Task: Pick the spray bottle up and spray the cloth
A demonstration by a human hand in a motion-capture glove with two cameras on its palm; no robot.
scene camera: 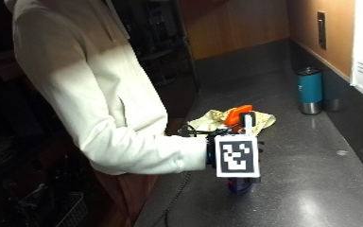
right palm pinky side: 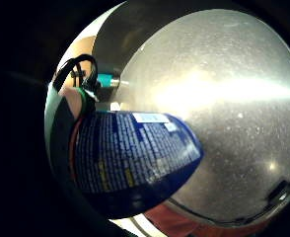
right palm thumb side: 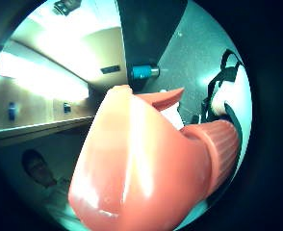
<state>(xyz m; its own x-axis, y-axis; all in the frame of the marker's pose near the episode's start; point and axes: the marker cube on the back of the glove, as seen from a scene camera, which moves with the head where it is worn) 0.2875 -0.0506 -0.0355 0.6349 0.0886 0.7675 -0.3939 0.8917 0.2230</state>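
On the dark speckled surface (scene camera: 307,179) the yellow cloth (scene camera: 213,120) lies just beyond the gloved right hand (scene camera: 222,153), which wraps an upright spray bottle (scene camera: 239,182) with a blue label and orange trigger head (scene camera: 238,115). The nozzle seems to point away, over the cloth; the marker hides the fingers and bottle middle.

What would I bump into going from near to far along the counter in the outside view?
Spray bottle held in the gloved right hand → yellow cloth → teal tumbler.
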